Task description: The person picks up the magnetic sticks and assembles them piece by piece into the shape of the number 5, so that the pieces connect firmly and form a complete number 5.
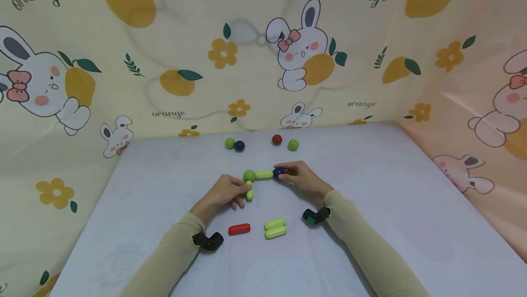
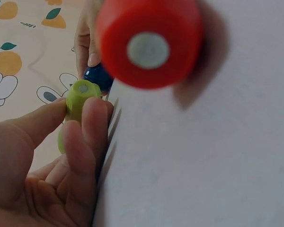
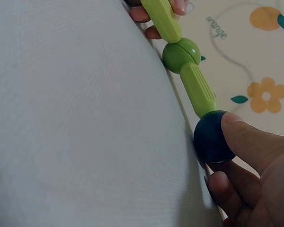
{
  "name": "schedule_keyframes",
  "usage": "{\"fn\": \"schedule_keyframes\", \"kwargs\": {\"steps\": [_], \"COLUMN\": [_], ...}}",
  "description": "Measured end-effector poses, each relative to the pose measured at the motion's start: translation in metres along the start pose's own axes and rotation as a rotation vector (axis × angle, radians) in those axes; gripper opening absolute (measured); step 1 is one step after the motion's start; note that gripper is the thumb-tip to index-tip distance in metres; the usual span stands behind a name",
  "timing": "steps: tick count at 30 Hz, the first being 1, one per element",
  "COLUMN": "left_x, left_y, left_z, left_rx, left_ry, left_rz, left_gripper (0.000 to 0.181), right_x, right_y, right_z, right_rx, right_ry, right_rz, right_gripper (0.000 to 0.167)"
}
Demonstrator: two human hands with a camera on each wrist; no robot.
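A green ball (image 1: 249,175) joins two light green rods at a corner. One rod (image 1: 264,175) runs right to a dark blue ball (image 1: 278,173), which my right hand (image 1: 303,178) pinches between thumb and fingers. The other rod (image 1: 250,192) points toward me, pinched by my left hand (image 1: 224,192) in thumb and fingers. In the left wrist view this rod (image 2: 75,101) shows a round silvery end. The right wrist view shows the blue ball (image 3: 213,137) touching the rod (image 3: 199,90), with the green ball (image 3: 181,55) at its far end.
Nearer me lie a red rod (image 1: 239,229) and two light green rods (image 1: 275,228) side by side. Toward the back stand a green ball (image 1: 229,143) touching a blue ball (image 1: 239,146), then a red ball (image 1: 277,139) and another green ball (image 1: 293,144). A patterned cloth hangs behind.
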State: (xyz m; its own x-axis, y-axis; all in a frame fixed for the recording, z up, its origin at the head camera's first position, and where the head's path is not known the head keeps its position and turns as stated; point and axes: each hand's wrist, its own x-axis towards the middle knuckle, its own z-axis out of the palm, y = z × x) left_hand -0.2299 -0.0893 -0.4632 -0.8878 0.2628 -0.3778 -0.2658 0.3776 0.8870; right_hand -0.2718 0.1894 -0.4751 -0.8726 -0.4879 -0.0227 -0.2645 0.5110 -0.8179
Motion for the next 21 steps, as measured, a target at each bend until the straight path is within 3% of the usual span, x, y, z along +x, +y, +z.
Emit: {"fn": "schedule_keyframes", "kwargs": {"steps": [21], "left_x": [0.0044], "left_y": [-0.0048], "left_z": [-0.0025], "left_rx": [-0.017], "left_ry": [-0.002], "left_rz": [0.006], "left_gripper": [0.031], "right_x": [0.0007], "right_y": [0.0005], "right_z": [0.0019], "right_rx": [0.014], "right_ry": [0.017], "right_rz": [0.017], "right_gripper": [0.041]}}
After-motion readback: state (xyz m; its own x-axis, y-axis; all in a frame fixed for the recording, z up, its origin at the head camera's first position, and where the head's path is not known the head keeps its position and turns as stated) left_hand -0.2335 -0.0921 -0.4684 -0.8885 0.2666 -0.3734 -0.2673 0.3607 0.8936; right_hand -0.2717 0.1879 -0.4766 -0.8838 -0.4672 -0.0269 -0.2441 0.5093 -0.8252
